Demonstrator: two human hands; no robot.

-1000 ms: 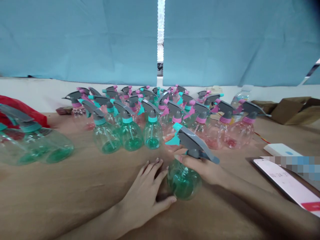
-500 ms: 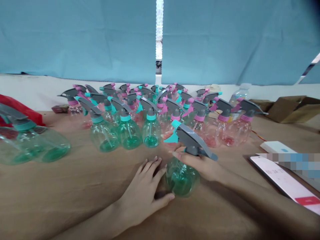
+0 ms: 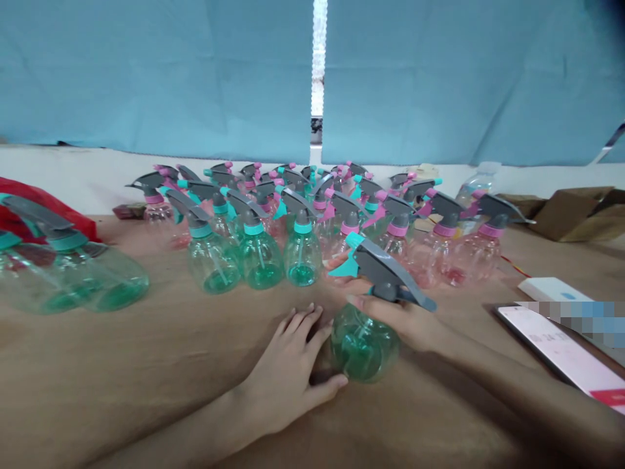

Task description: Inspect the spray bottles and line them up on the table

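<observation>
A clear green spray bottle (image 3: 364, 352) with a grey and turquoise trigger head stands slightly tilted in front of me. My right hand (image 3: 390, 312) is wrapped around its neck, just under the trigger head. Close to the bottle's left side, my left hand (image 3: 288, 371) lies on the wooden table (image 3: 161, 378) with its fingers spread. Its thumb tip is near the bottle's base; whether it touches cannot be made out. Just beyond my hands stand green spray bottles (image 3: 262, 260) with turquoise collars and pink spray bottles (image 3: 442, 254) with pink collars.
More green bottles (image 3: 114, 280) stand at the left, before a red bag (image 3: 78, 215). A phone (image 3: 541, 339) showing a timer and a white box (image 3: 556, 288) lie at right. Behind them is an open cardboard box (image 3: 571, 215). A blue cloth (image 3: 170, 78) hangs at the back.
The whole view has shifted a little, so everything appears slightly farther right. Both hands and the held bottle keep nearly the same pose.
</observation>
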